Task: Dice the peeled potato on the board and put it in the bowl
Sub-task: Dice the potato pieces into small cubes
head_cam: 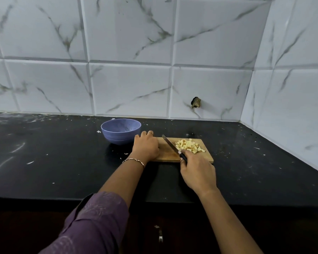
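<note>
**Ana:** The potato dice (pixel 189 146) sit in a loose pale heap on the right half of the board (pixel 207 158), towards its far edge.

**Ben:** And the right hand (pixel 197 171) has the knife (pixel 170 143). The fingers are wrapped round the dark handle, at the near edge of the board.

**Ana:** Look at the blade. It slants away to the far left, crossing the bare middle of the board, with the heap just to its right. Is the edge touching the wood?

**Ben:** I cannot tell from this angle. The left hand (pixel 145 145) lies palm down over the left end of the board, fingers bent over the far edge, gripping it. There is a ring (pixel 150 132) on one finger and a thin bracelet (pixel 134 160) at the wrist.

**Ana:** The bowl (pixel 117 139), a lilac one, stands upright on the black countertop (pixel 53 153). It is just beyond the board's left corner and close to those knuckles. I can't say whether they touch.

**Ben:** The dice are all on the wood, well to the right of the bowl, with the blade and the left hand in between.

**Ana:** White flecks dot the counter. Behind it runs a white marbled tile wall (pixel 128 85), with a small dark hole (pixel 195 103) in one tile. A purple sleeve (pixel 95 217) covers the left forearm.
</note>
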Demonstrator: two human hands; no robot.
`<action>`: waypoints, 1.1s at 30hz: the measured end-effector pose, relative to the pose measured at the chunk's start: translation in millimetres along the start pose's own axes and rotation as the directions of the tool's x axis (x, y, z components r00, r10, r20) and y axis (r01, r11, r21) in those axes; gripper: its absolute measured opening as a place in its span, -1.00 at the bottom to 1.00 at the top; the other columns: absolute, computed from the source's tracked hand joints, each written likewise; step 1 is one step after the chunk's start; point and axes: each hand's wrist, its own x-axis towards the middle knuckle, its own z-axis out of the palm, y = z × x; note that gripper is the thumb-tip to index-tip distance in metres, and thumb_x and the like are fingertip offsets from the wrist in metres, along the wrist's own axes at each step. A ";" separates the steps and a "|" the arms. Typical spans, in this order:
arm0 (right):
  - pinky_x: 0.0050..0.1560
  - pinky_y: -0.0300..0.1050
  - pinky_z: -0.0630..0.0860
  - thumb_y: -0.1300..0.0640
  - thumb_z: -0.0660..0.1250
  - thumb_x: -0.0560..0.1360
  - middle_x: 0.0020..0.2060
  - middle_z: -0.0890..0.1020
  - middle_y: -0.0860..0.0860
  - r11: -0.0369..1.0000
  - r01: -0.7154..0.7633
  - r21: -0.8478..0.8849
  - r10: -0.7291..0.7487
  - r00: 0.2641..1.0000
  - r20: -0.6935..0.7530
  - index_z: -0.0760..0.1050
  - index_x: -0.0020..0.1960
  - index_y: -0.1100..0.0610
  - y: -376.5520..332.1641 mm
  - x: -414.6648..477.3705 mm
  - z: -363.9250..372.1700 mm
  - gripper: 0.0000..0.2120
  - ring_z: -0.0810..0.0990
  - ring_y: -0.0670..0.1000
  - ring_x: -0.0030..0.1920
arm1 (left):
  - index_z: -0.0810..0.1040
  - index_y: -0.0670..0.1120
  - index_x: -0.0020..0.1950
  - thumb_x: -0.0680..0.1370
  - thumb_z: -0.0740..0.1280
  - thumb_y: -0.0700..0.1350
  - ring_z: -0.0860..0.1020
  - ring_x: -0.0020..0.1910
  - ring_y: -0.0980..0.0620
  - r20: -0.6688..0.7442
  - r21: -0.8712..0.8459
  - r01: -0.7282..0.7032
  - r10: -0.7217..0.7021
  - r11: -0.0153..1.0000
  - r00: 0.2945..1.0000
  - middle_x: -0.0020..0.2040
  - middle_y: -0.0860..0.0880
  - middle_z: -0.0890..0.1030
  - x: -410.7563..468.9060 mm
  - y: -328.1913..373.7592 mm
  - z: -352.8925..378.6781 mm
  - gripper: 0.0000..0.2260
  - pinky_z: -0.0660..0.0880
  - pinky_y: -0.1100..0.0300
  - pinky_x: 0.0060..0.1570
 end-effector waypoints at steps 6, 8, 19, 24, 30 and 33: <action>-0.23 -0.20 0.37 0.00 0.20 0.64 -0.20 0.42 -0.11 1.000 0.013 -0.003 -0.013 1.000 -0.008 0.47 0.31 -0.06 2.1 0.1 1.7 -0.74 0.41 -0.09 -0.23 | 0.57 0.01 0.23 0.63 0.24 -0.12 0.44 0.27 -0.10 -0.029 0.060 -0.066 0.067 0.996 0.997 0.24 -0.05 0.55 11.0 6.0 -8.8 -0.79 0.43 0.01 0.19; -0.24 -0.21 0.34 0.00 0.21 0.64 -0.21 0.41 -0.12 1.000 0.016 0.002 -0.016 1.000 -0.013 0.48 0.29 -0.06 2.8 -0.2 1.9 -0.76 0.40 -0.09 -0.23 | 0.55 0.02 0.21 0.63 0.23 -0.14 0.46 0.26 -0.10 -0.018 0.040 -0.082 0.083 0.996 0.996 0.23 -0.07 0.56 12.0 9.8 -11.5 -0.80 0.43 0.01 0.17; -0.21 -0.13 0.49 0.01 0.22 0.63 -0.22 0.45 -0.11 0.999 -0.043 0.025 0.044 0.998 -0.049 0.50 0.21 -0.02 5.5 1.0 3.7 -0.80 0.44 -0.07 -0.24 | 0.64 0.11 0.09 0.56 0.34 -0.09 0.56 0.16 -0.02 -0.048 -0.315 -0.081 0.070 0.946 0.996 0.12 0.05 0.64 4.1 33.8 -17.9 -0.84 0.43 0.07 0.15; -0.19 -0.14 0.47 0.02 0.22 0.63 -0.16 0.56 -0.09 0.998 -0.023 0.051 0.026 0.998 -0.051 0.43 0.39 -0.10 3.4 -1.7 0.4 -0.67 0.57 -0.04 -0.13 | 0.65 0.13 0.08 0.55 0.33 -0.09 0.52 0.21 -0.02 -0.107 -0.314 0.028 -0.064 0.949 0.992 0.12 0.06 0.63 -11.2 18.3 -18.3 -0.82 0.33 0.02 0.20; -0.15 -0.13 0.48 0.01 0.23 0.63 -0.20 0.47 -0.10 0.998 -0.034 0.054 0.036 0.998 -0.049 0.43 0.42 -0.12 1.2 -7.3 -4.3 -0.64 0.58 -0.03 -0.09 | 0.60 0.15 0.25 0.59 0.23 -0.03 0.38 0.32 -0.06 -0.111 -0.271 0.048 -0.081 0.961 0.991 0.27 0.02 0.52 -29.3 17.5 -1.7 -0.72 0.27 -0.04 0.24; -0.15 -0.14 0.47 0.01 0.23 0.62 -0.18 0.50 -0.09 0.999 -0.027 0.046 0.029 0.999 -0.044 0.43 0.42 -0.13 1.7 -9.8 -4.2 -0.64 0.57 -0.04 -0.10 | 0.57 0.12 0.31 0.60 0.18 -0.03 0.32 0.34 -0.08 -0.089 -0.234 0.008 -0.030 0.972 0.996 0.32 0.03 0.50 -35.1 21.4 3.3 -0.68 0.23 -0.07 0.25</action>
